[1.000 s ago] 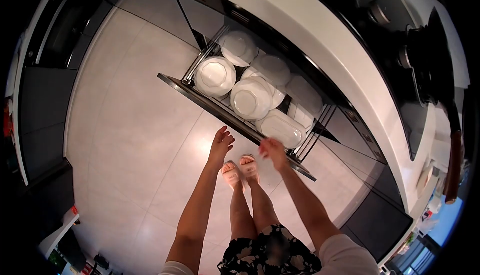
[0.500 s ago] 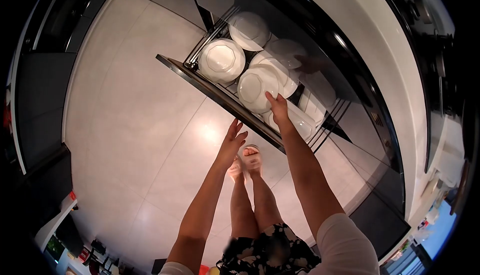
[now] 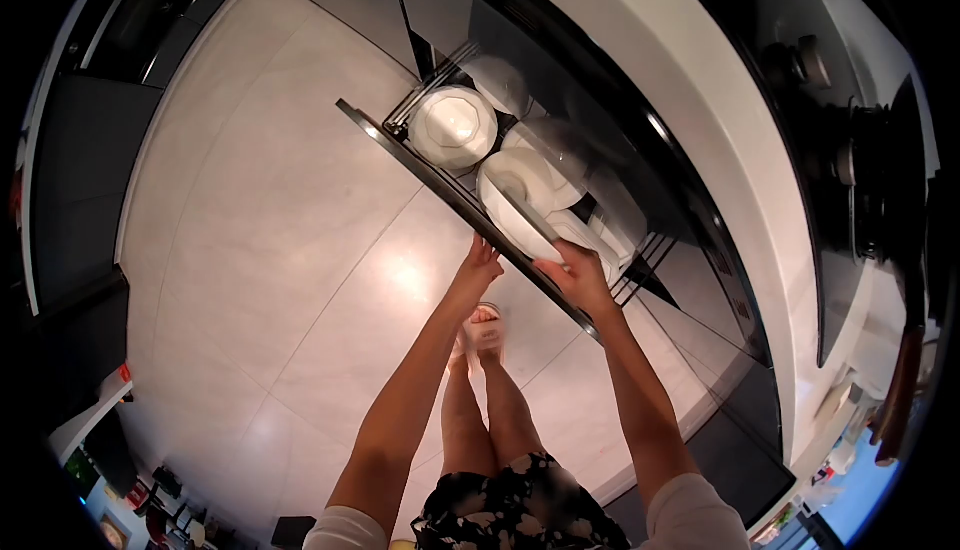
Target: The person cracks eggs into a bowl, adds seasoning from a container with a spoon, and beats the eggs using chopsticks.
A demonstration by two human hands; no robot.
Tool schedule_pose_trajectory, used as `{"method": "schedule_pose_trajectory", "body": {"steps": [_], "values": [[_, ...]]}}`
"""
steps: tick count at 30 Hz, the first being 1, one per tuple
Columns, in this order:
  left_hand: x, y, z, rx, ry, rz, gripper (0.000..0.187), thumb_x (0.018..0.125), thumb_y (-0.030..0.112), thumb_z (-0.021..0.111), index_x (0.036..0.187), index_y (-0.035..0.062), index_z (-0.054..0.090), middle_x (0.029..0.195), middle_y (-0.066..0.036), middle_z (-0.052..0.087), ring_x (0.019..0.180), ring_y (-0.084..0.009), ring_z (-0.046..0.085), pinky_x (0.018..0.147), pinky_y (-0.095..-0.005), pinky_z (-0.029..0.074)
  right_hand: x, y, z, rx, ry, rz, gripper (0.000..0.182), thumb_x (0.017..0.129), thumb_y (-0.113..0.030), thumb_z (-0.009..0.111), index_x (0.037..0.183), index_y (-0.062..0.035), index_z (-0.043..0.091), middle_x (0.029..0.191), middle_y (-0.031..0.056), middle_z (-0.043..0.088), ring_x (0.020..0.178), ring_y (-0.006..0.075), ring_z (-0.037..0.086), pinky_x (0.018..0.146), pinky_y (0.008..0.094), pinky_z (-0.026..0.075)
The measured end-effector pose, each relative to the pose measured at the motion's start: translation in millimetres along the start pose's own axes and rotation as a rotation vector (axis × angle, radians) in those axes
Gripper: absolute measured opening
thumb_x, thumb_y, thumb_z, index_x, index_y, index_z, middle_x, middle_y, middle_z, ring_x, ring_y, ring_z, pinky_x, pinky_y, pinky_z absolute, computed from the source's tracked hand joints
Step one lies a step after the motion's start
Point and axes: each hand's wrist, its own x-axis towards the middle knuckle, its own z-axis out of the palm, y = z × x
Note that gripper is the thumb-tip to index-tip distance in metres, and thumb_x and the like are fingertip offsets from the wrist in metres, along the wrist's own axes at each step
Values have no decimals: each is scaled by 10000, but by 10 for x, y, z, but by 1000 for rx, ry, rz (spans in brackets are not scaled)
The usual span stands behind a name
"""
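A white plate (image 3: 522,222), tilted up on its edge, is held at its lower right rim by my right hand (image 3: 582,278). It stands over the front part of a pulled-out drawer, close behind the drawer front (image 3: 430,176). My left hand (image 3: 478,275) is at the outer side of the drawer front, its fingers slightly bent and holding nothing I can see. Beside the tilted plate are a stacked white bowl (image 3: 453,125) with an angular base pattern, and several other white dishes (image 3: 585,235).
A dark glossy cabinet front and pale countertop (image 3: 640,50) overhang the drawer's back and hide part of the dishes. Pans (image 3: 850,165) stand on the dark hob at right. My feet (image 3: 485,322) are on the pale tiled floor just below the drawer front.
The plate in my right hand has tipped from lying nearly flat to standing on edge, and the hand has come down toward the drawer front. My left hand has moved nearer the front.
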Motion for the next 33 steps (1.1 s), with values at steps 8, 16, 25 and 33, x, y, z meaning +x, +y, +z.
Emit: {"method": "schedule_pose_trajectory", "body": {"steps": [8,16,25,33], "values": [[653,-233,184,392,577,120,567,772,294,652,1212,15,427,794,-47,608,749,-154,594,628,-224,432,-524,-417,-204,-256,143,-196,184,784,-161,673,839,-11,583,691,145,550,614,323,546,556,377,442],[692,-317,52,-327,113,6,336,869,235,559,1177,150,454,977,26,537,907,-94,521,809,-231,399,-995,-598,-6,-331,141,-313,158,732,-13,673,869,-4,594,852,122,643,748,299,626,656,356,498],[684,-682,-67,-720,-241,125,370,892,317,526,1168,76,478,1057,-58,547,1008,-176,538,870,-306,453,-1349,-286,504,-428,82,-215,186,706,21,684,871,24,598,884,153,650,802,315,643,723,354,515],[550,-728,-81,-715,-144,130,325,822,309,565,1071,114,489,951,-2,532,917,-136,538,856,-252,372,-1682,-383,549,-518,29,-154,182,711,11,689,870,30,603,843,176,650,717,262,648,637,295,488]]}}
